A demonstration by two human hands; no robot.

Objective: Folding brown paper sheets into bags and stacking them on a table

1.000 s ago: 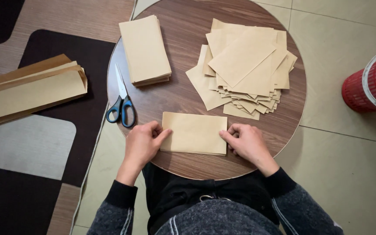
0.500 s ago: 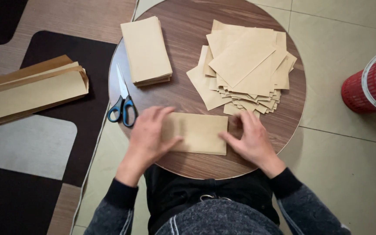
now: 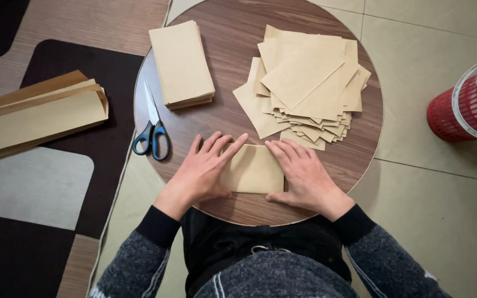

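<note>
A folded tan paper piece [image 3: 252, 168] lies near the front edge of a round wooden table [image 3: 233, 110]. My left hand [image 3: 202, 171] lies flat on its left part, fingers spread and pointing toward the middle. My right hand [image 3: 299, 174] presses flat on its right part. Both palms hide the paper's outer ends. Behind the hands, a loose pile of square tan sheets [image 3: 305, 83] sits at the right, and a neat stack of folded tan pieces [image 3: 181, 63] at the back left.
Blue-handled scissors [image 3: 153, 129] lie at the table's left edge. Long folded tan sheets [image 3: 34, 118] rest on a dark patterned rug [image 3: 34, 221] to the left. A red and white basket [image 3: 467, 107] stands on the tiled floor at right.
Both hands have slid inward over the paper from its ends. The paper now shows narrower, folded toward the middle.
</note>
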